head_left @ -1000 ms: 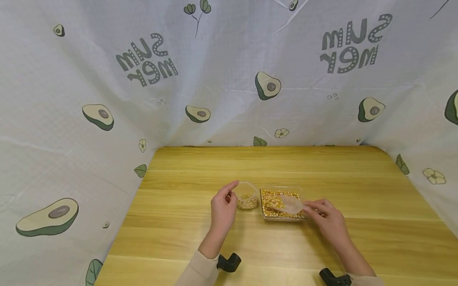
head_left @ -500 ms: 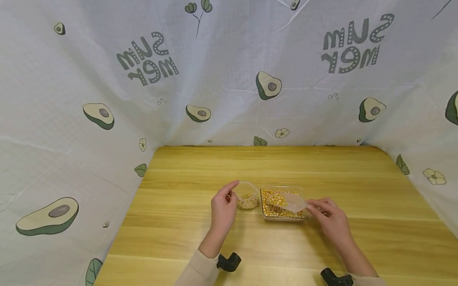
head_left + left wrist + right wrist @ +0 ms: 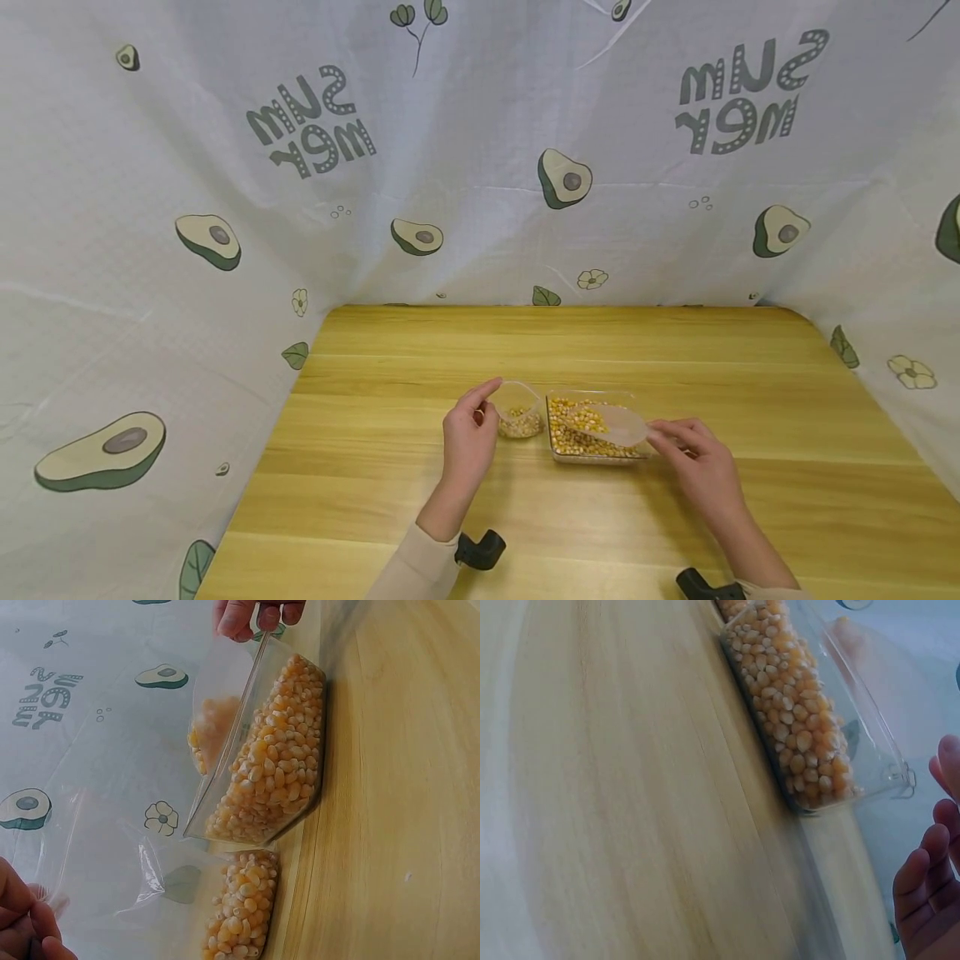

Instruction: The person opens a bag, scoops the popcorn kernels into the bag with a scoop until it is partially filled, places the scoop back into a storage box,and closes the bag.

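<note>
- Landmark: a clear rectangular container [image 3: 596, 459], standing upright on the wooden tabletop [image 3: 375, 467]; all places below are given relative to it.
- Corn kernels [image 3: 281, 761], yellow to pale orange, form a deep layer inside the container, seen through its transparent walls in both wrist views.
- Translucent scoop [image 3: 626, 427]: above the kernels, within the container's outline as seen from the head; its broad end points toward the container's left side and carries a small heap of kernels. Whether the scoop touches the container's rim cannot be told.
- Right hand [image 3: 701, 467]: at the container's right side, fingers and thumb pinching the narrow end of the scoop, the grip narrow.
- Clear plastic bag [image 3: 520, 421]: just beside the container, on its left, mouth uppermost, with kernels gathered in the bottom. Whether bag and container touch cannot be told.
- Left hand [image 3: 470, 437]: on the far side of the bag from the container, finger and thumb pinching the edge of the bag's mouth.
- Black wrist devices [image 3: 482, 551], one per arm, and beige sleeves [image 3: 420, 562]: nearer the wearer than the container.
- Pale curtain [image 3: 480, 133], printed with avocados, leaves, flowers and mirrored "summer" lettering: behind the container, beyond the tabletop's far edge, and along both sides.
</note>
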Demonstrator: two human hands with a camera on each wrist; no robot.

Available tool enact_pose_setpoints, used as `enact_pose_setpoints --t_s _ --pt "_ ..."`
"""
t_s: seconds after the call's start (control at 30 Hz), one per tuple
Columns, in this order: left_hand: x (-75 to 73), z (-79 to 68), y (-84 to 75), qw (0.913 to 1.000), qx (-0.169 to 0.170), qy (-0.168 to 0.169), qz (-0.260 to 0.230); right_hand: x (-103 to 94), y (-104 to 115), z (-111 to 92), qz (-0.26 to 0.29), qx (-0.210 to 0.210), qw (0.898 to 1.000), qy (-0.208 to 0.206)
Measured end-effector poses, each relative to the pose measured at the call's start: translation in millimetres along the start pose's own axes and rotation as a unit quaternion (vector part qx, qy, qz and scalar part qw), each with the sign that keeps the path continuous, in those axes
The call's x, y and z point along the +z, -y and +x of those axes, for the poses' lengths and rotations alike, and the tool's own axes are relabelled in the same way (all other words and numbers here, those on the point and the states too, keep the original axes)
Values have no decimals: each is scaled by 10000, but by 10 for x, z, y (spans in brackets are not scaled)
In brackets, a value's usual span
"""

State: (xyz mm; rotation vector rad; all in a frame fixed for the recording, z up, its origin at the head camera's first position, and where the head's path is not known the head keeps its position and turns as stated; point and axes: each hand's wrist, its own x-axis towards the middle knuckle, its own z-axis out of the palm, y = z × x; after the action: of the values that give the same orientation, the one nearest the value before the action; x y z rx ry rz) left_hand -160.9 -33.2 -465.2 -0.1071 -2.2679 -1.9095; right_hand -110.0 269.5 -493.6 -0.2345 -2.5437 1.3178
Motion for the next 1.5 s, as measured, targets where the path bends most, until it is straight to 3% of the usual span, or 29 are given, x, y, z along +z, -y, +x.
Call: enact_pose_setpoints --t_s 0.6,1.07,1.5 --pt "6 -16 -29 9999 26 -94 25 -89 167 -20 405 -148 9989 -174" --pt "-5 -17 -9 10000 38 -44 -14 -79 442 -27 892 -702 9932 -244" --pt "11 -4 21 10000 72 -55 33 11 629 -8 1006 -1043 9892 -218"
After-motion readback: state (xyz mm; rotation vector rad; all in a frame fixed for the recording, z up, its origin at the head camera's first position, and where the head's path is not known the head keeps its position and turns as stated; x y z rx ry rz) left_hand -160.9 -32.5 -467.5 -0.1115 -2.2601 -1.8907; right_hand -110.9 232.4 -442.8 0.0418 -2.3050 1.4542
